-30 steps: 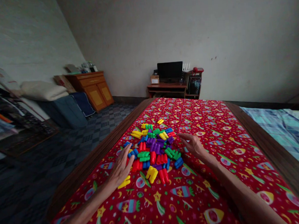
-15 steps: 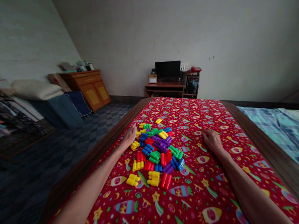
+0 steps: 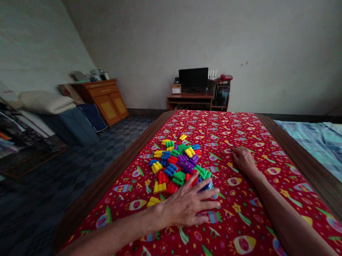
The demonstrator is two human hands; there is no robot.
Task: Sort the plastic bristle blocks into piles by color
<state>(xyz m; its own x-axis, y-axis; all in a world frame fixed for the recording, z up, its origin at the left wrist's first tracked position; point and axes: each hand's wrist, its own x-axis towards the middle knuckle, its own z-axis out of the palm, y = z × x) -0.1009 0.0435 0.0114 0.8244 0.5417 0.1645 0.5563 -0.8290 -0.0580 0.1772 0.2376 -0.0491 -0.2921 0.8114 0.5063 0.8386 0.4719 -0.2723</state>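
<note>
A loose heap of plastic building blocks (image 3: 179, 177) in red, yellow, green, blue and purple lies on a red patterned cloth (image 3: 241, 219). My left hand (image 3: 186, 203) is stretched palm down over the near edge of the heap, its fingers spread and pointing right. It covers some of the nearest blocks; contact with them is not clear. To the right of the heap, my right hand (image 3: 243, 160) rests on the cloth, apart from the blocks. Its fingers are loosely curled and no object shows in them. One yellow block (image 3: 183, 137) sits by itself beyond the heap.
The table's dark wooden edge (image 3: 116, 171) runs along the left. At right lies a blue checked cloth (image 3: 304, 147). Against the far wall are a monitor (image 3: 193, 80) and a desk (image 3: 190, 98). A wooden cabinet (image 3: 106, 102) stands at the far left.
My left hand has moved from the heap's left side to its near side, toward me and to the right, with fingers now spread. My right hand stays in place. The view has shifted slightly.
</note>
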